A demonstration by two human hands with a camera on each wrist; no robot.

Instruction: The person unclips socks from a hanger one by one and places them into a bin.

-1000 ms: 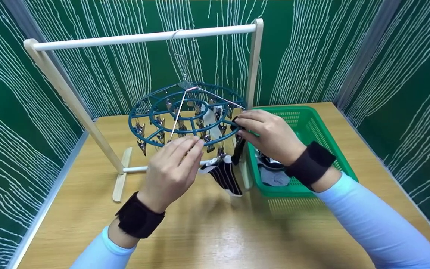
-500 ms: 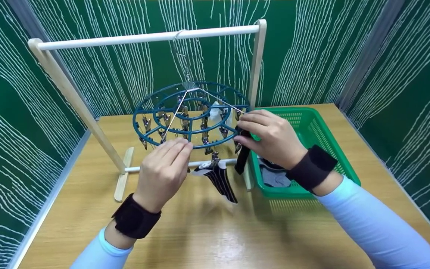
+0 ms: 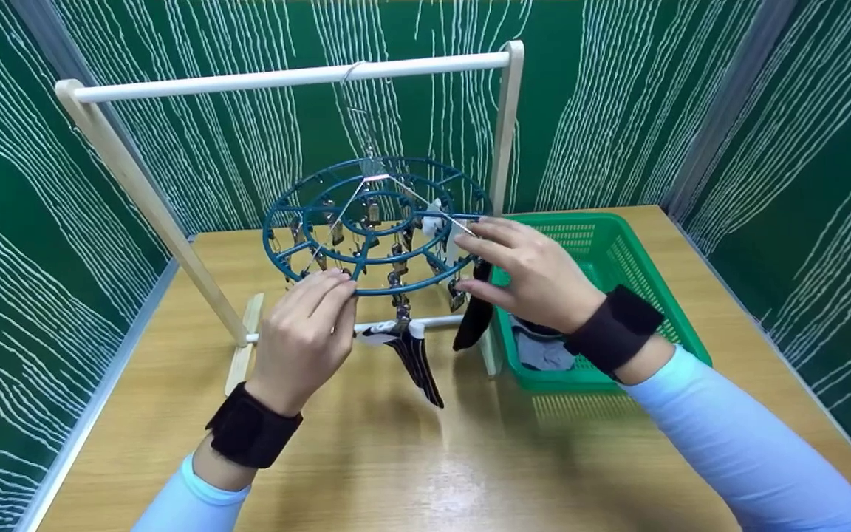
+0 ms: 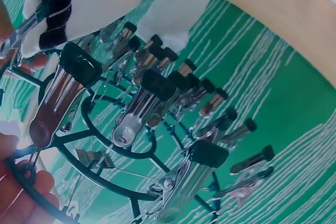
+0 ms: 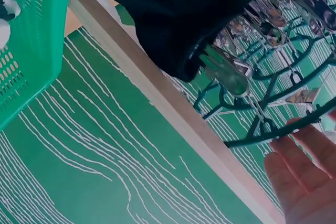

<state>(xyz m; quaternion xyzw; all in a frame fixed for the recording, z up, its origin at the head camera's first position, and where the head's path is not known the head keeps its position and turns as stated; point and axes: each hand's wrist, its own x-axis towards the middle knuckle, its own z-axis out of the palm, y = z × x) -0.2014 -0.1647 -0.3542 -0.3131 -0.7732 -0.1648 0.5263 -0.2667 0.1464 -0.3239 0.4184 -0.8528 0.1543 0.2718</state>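
Observation:
A round teal clip hanger [image 3: 396,291] with concentric rings and many metal clips [image 4: 142,108] hangs by its hook from a rack. My left hand [image 3: 309,332] pinches its front rim between thumb and fingers. At the right side, my right hand [image 3: 532,272] has its fingers spread, and the fingertips [image 5: 286,148] are right at the rim. A black-and-white striped sock [image 3: 417,358] dangles from a clip at the front. Just left of my right hand hangs a black sock [image 5: 173,19], clipped near the rim. Something white [image 3: 433,222] hangs farther back, partly hidden by the rings.
The rack's white bar [image 3: 263,83] runs overhead between wooden posts [image 3: 508,133]. A green basket [image 3: 580,383] stands on the wooden table [image 3: 396,465] at the right, with a grey cloth item [image 3: 544,349] inside. Green line-patterned walls enclose the table.
The hanger has turned, carrying the striped sock leftward across the front. My left hand has moved left and slightly down with the rim. My right fingers have spread apart, and the black sock shows more fully.

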